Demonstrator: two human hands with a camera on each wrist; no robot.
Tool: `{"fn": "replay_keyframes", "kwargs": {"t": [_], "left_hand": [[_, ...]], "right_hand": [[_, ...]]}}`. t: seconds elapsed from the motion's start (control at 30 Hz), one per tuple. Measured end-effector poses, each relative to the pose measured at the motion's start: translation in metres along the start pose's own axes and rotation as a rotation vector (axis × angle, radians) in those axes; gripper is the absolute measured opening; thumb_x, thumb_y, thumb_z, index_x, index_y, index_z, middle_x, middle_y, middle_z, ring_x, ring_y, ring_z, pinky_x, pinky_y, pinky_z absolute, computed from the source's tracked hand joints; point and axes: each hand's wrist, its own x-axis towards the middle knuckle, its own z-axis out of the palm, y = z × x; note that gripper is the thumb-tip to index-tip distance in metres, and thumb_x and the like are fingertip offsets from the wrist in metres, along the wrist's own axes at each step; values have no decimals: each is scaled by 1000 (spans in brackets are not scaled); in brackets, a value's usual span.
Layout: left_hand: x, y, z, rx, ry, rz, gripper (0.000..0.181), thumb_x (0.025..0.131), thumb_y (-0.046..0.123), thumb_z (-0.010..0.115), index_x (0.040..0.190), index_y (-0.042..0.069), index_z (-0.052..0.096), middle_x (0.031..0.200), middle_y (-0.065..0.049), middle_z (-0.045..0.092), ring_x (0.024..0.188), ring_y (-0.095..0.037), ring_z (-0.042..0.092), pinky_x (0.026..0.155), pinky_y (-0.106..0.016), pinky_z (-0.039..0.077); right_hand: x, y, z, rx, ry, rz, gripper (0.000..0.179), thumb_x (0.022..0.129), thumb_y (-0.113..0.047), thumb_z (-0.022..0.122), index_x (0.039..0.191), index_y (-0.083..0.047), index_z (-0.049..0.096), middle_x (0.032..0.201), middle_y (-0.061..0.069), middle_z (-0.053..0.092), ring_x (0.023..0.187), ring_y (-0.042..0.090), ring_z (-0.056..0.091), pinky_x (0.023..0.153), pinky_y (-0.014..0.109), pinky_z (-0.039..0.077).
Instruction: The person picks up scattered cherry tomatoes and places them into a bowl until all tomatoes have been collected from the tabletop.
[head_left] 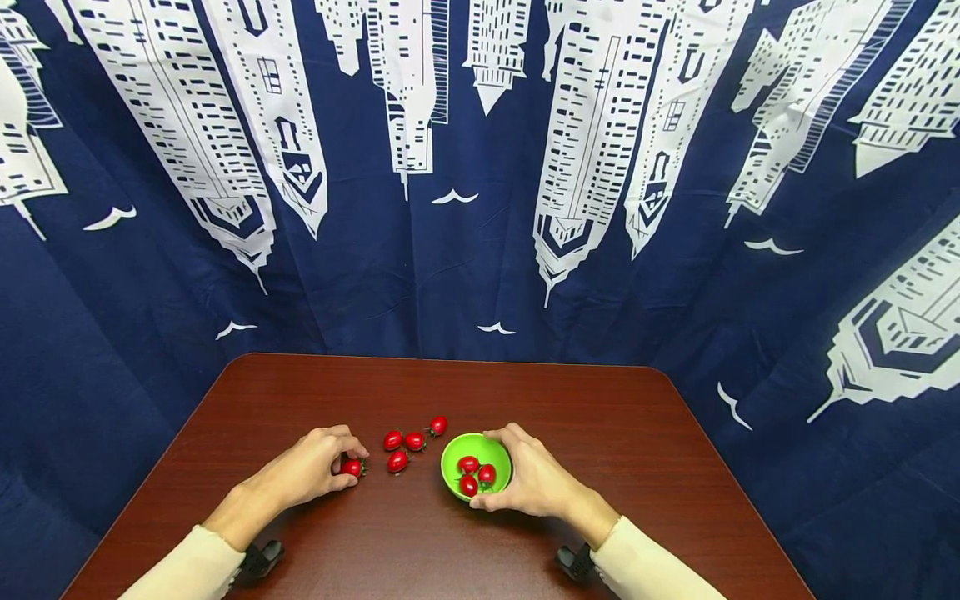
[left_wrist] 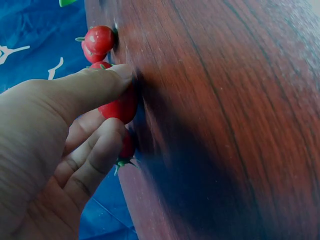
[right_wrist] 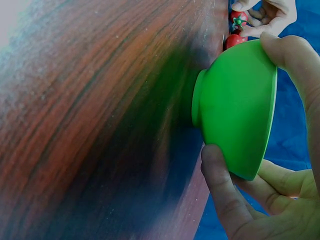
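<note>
My left hand [head_left: 318, 462] is low over the table, its thumb and fingers pinching a red cherry tomato [head_left: 351, 467] with a green stem. In the left wrist view this held tomato [left_wrist: 120, 107] shows between thumb and fingertips, close to the wood. Just to its right lie several loose cherry tomatoes [head_left: 397, 461]. My right hand [head_left: 536, 479] holds a small green bowl [head_left: 491, 448] by its right side, thumb and fingers spread round the wall. Three cherry tomatoes [head_left: 487, 474] lie inside. The right wrist view shows the bowl's outside [right_wrist: 237, 105] and its foot against the table.
A dark red-brown wooden table [head_left: 600, 417] with rounded far corners carries everything. Behind it hangs a navy cloth [head_left: 450, 275] printed with white upside-down buildings and birds. Dark wrist straps [head_left: 258, 558] sit at both pale sleeves.
</note>
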Motion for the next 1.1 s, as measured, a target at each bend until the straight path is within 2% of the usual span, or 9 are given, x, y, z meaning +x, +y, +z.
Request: {"fn": "replay_keyframes", "kwargs": {"t": [0.4, 0.7, 0.93, 1.1], "left_hand": [[4, 5, 1, -19, -7, 15, 26, 91, 10, 101, 112, 14, 86, 103, 8, 75, 77, 1, 60, 67, -17, 54], [12, 13, -1, 14, 46, 25, 26, 92, 15, 101, 115, 16, 88, 103, 9, 76, 76, 2, 60, 68, -17, 55], [20, 20, -2, 14, 63, 25, 25, 93, 15, 100, 115, 15, 88, 103, 10, 75, 85, -4, 69, 75, -20, 59], [28, 27, -3, -24, 78, 34, 26, 93, 11, 99, 116, 11, 87, 104, 7, 76, 85, -6, 69, 75, -20, 61]], "right_hand": [[-1, -1, -1, 9, -3, -1, 99, 75, -59, 107, 153, -11, 69, 131, -5, 71, 119, 20, 72, 104, 37, 65], [0, 0, -1, 4, -1, -12, 98, 75, -57, 107, 153, -10, 70, 130, -5, 71, 117, 19, 73, 104, 35, 66], [0, 0, -1, 4, 0, -23, 98, 76, -57, 107, 153, -9, 69, 131, -4, 72, 117, 18, 74, 104, 34, 66], [0, 0, -1, 3, 1, -26, 98, 76, -57, 107, 153, -9, 69, 132, -3, 72, 116, 17, 74, 103, 33, 66]]}}
